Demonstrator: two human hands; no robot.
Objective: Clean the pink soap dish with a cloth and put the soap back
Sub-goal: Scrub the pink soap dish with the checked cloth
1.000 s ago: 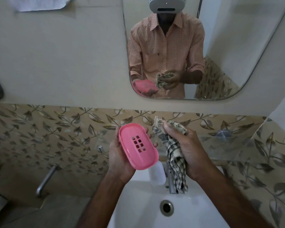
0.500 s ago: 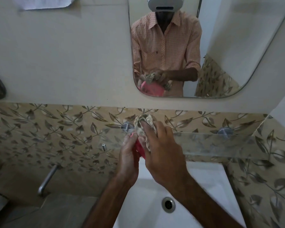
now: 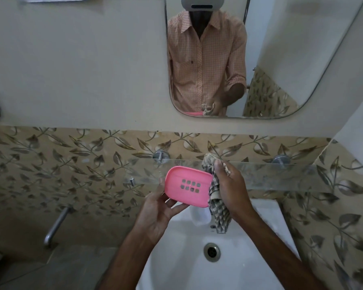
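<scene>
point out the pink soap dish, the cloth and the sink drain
pink soap dish (image 3: pixel 190 186), head view, on its flat middle between the rows of slots
cloth (image 3: pixel 217 208), head view, on the checked part hanging below the dish
sink drain (image 3: pixel 212 252), head view, on the dark opening inside the metal ring

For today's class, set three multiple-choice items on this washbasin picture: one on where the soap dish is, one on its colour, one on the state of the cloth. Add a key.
1. Where is the soap dish?
A) on the glass shelf
B) in the left hand, above the sink
C) lying by the drain

2. What colour is the dish?
A) blue
B) white
C) pink

3. How is the cloth?
A) spread flat on the shelf
B) hanging from a hook
C) bunched in the right hand

Key: 1 B, fingers hold its lower edge over the sink; 2 C, its whole face is pink; 3 C, fingers curl round it beside the dish.
</scene>
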